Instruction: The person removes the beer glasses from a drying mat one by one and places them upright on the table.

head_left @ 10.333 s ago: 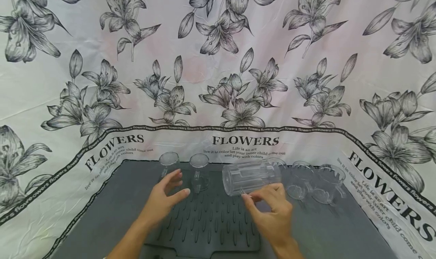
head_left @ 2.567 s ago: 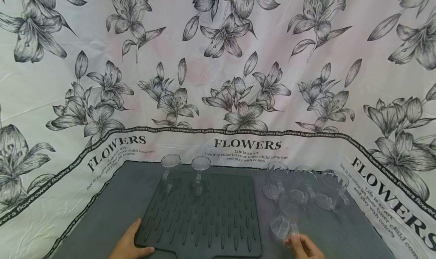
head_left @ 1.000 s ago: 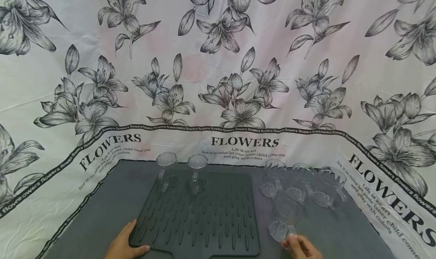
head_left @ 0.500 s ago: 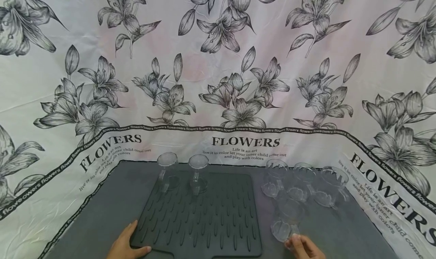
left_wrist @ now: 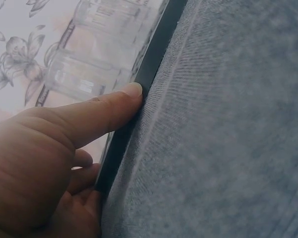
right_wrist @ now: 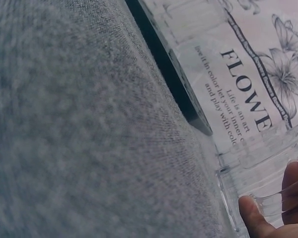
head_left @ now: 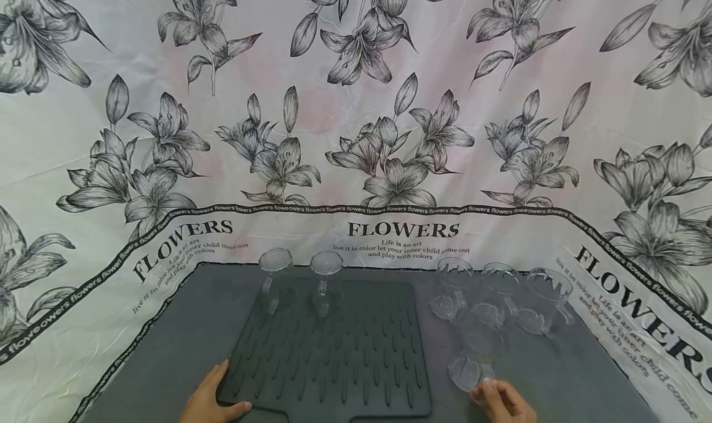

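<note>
My left hand [head_left: 214, 398] lies at the near left corner of a dark ridged drying mat [head_left: 334, 364]. Its thumb [left_wrist: 107, 111] presses along the front edge; the other fingers are at the left side. Right of the mat, my right hand [head_left: 505, 403] pinches the handle of a clear mug [head_left: 466, 372], which stands upright on the table. Fingers and thumb [right_wrist: 251, 213] meet on that handle in the right wrist view, where part of the hand is cut off. Two clear mugs, one far left [head_left: 275, 265] and one beside it [head_left: 326, 267], stand on the mat's back edge.
Behind the held mug are three more clear mugs: a left one [head_left: 453, 277], a middle one [head_left: 497, 287] and a right one [head_left: 547, 290]. A grey cloth [head_left: 573, 373] covers the table. White flower-printed curtain [head_left: 400, 163] encloses the back and sides.
Ten seconds ago my right hand held a mug sideways above the mat and my left was raised. Now that mug stands right of the mat and my left hand touches its corner. Little moved lately.
</note>
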The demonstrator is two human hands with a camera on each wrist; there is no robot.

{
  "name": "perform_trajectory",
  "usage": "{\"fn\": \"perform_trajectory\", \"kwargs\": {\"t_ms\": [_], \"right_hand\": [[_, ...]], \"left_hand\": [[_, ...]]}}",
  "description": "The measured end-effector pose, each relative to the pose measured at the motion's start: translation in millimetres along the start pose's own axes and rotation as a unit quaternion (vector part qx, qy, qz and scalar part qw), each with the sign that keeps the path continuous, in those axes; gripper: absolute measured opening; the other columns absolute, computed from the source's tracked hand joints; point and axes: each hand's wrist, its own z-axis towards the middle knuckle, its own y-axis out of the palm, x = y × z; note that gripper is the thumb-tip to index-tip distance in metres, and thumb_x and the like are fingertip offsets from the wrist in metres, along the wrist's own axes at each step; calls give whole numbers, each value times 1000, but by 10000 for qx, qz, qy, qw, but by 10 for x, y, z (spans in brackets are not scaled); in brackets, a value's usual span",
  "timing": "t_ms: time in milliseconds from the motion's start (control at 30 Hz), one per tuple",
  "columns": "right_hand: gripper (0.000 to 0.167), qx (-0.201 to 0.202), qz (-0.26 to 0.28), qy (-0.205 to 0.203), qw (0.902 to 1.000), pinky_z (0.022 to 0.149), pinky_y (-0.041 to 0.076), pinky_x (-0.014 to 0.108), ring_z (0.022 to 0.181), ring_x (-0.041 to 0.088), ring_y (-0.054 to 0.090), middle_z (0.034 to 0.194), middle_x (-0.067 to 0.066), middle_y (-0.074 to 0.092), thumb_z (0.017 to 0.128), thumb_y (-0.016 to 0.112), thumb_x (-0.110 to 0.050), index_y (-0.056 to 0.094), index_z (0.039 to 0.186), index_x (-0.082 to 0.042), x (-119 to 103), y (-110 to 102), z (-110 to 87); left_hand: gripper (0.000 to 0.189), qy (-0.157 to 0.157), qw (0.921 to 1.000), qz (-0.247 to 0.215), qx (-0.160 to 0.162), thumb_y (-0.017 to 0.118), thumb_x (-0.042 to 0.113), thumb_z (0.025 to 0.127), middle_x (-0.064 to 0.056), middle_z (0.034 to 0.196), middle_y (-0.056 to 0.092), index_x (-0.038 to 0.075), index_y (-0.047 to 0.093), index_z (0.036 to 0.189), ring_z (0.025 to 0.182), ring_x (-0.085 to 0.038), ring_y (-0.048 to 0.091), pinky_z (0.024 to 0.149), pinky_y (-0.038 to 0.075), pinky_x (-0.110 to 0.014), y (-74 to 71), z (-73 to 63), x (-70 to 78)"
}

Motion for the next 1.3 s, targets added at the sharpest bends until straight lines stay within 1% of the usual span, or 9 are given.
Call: {"fn": "perform_trajectory", "kwargs": {"t_ms": [233, 400, 533, 767, 900, 1000, 1100, 1200, 1300], "right_hand": [[30, -74, 513, 52, 9986, 57, 56, 25, 63, 15, 64, 68, 6, 64, 96, 61, -14, 61, 78, 10, -45, 14, 47], [29, -38, 579, 128, 9982, 56, 56, 26, 62, 15, 64, 66, 5, 65, 95, 64, -15, 63, 75, 6, -67, 29, 70], [30, -56, 512, 149, 9986, 57, 56, 26, 62, 15, 65, 67, 4, 66, 95, 65, -19, 64, 76, 5, -70, 15, 78], [32, 329, 365, 257, 9985, 53, 55, 28, 59, 16, 64, 65, 5, 65, 95, 65, -20, 64, 77, 7, -53, 41, 66], [32, 262, 69, 205, 9994, 52, 53, 30, 60, 16, 62, 67, 6, 65, 96, 62, -19, 64, 78, 8, -19, 11, 122], [33, 632, -634, 132, 9959, 53, 51, 35, 61, 14, 60, 70, 3, 65, 98, 59, -24, 66, 81, 4, -10, -27, 193], [34, 1244, -1262, 180, 9840, 62, 47, 42, 71, 20, 58, 75, 2, 64, 99, 55, -31, 66, 95, 2, -127, -68, 207], [31, 1664, -1295, 121, 9774, 70, 42, 38, 77, 18, 53, 77, -5, 58, 99, 53, -31, 62, 105, -2, -358, -114, 153], [15, 2073, -1009, -453, 9720, 68, 37, 28, 73, 9, 48, 76, -12, 52, 99, 55, -23, 62, 103, -11, -592, -88, 93]], "left_hand": [[112, -56, 9999, -105, -2, 84, 43, 72, -46, 141, 20, -16, 23, 144, 125, -62, 26, 95, 33, -69, 12, 2, 16], [114, -42, 9999, 22, 107, 85, 47, 70, -46, 140, 22, -16, 25, 143, 124, -62, 28, 95, 34, -69, 13, 7, 22], [114, -52, 9999, 41, 99, 84, 48, 70, -46, 139, 23, -16, 25, 143, 123, -63, 28, 93, 34, -70, 19, -3, 24], [119, -206, 9998, -43, 54, 85, 53, 66, -46, 141, 21, -15, 25, 144, 124, -63, 27, 93, 34, -71, 16, -12, 31], [118, -196, 9997, -25, 106, 85, 51, 67, -46, 140, 22, -15, 26, 144, 123, -63, 28, 93, 34, -70, 15, -12, 20], [115, -125, 9997, 4, 191, 85, 49, 69, -46, 140, 23, -15, 27, 144, 123, -63, 29, 93, 35, -70, 24, -6, 22], [111, -18, 9997, -15, 237, 85, 45, 71, -46, 139, 24, -15, 27, 144, 123, -63, 29, 93, 35, -69, 37, -5, 24], [108, 56, 9997, -43, 217, 84, 42, 73, -46, 139, 25, -16, 27, 143, 123, -63, 29, 94, 34, -69, 39, -13, 12], [109, 78, 9996, -142, 233, 85, 42, 71, -47, 139, 25, -16, 27, 143, 123, -63, 28, 95, 34, -69, 26, -10, 4]]}}
